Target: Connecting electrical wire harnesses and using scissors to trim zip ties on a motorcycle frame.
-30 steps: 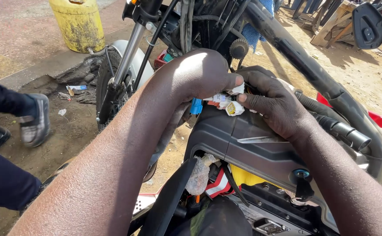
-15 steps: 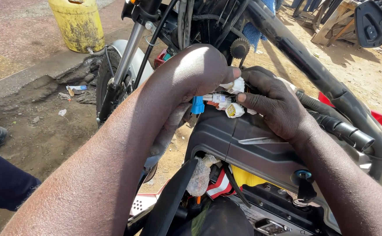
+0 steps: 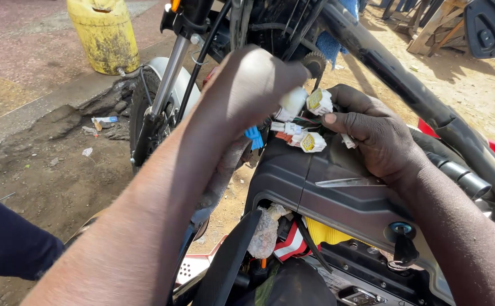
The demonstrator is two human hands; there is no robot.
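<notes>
my left hand (image 3: 253, 85): bare, no glove, no ring or watch showing | my left forearm: bare, no sleeve down to the frame edge | my right hand (image 3: 375, 133): bare, short nails on my fingers (image 3: 331, 118) | my right forearm: bare, no sleeve or band in view

Hands met over the connectors above the motorcycle's side panel

The left hand (image 3: 253, 85) and right hand (image 3: 372, 136) flanked the connectors (image 3: 307, 122), which sat above the side panel (image 3: 326, 187); the front fork (image 3: 165, 85) stood left of them, the jerrycan (image 3: 105, 34) farther left behind, the frame tube (image 3: 406, 85) right
</notes>
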